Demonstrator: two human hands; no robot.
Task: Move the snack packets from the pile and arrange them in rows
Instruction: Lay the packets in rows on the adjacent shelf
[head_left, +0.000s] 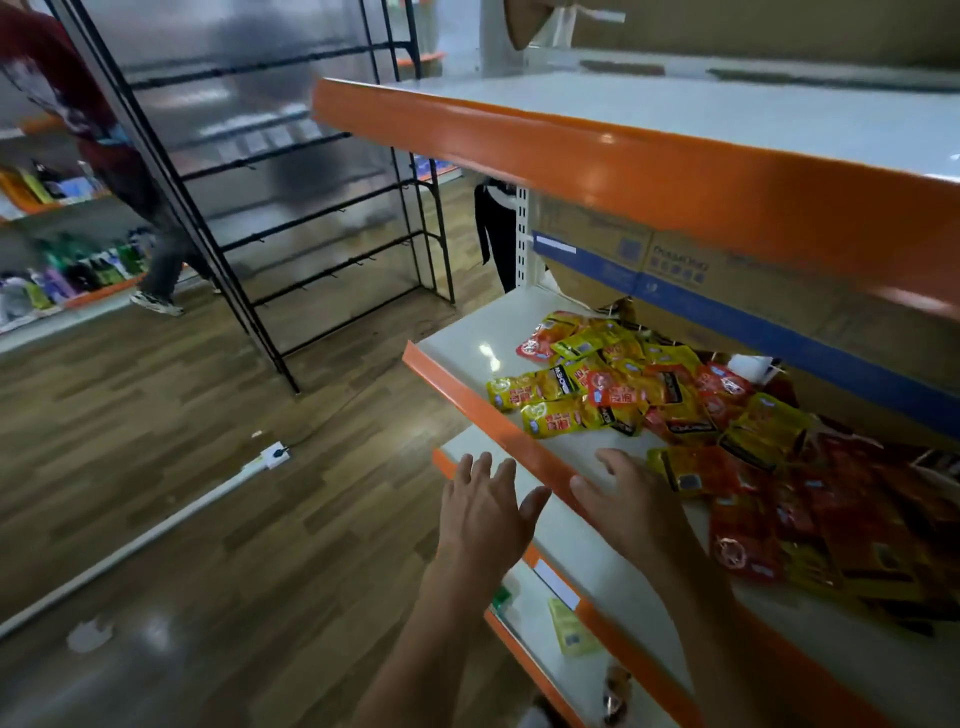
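Both hands empty, pile sits just right of the R hand

The snack packets (701, 410) lie in a loose heap on the middle shelf (467, 332), spreading from the far middle toward the near right, w/ two yellow ones lying crosswise by the orange front lip on the left. The right hand (631, 506) hovers over bare shelf w/ fingers spread, holding nothing; the nearest packet (691, 475) is just beside its fingertips to the right, long side running left-right. The left hand (485, 506) is also spread and empty, out in front of the shelf edge, so farther off. Prob the R hand's reach, imo. Bare shelf at far left looks like room for rows.
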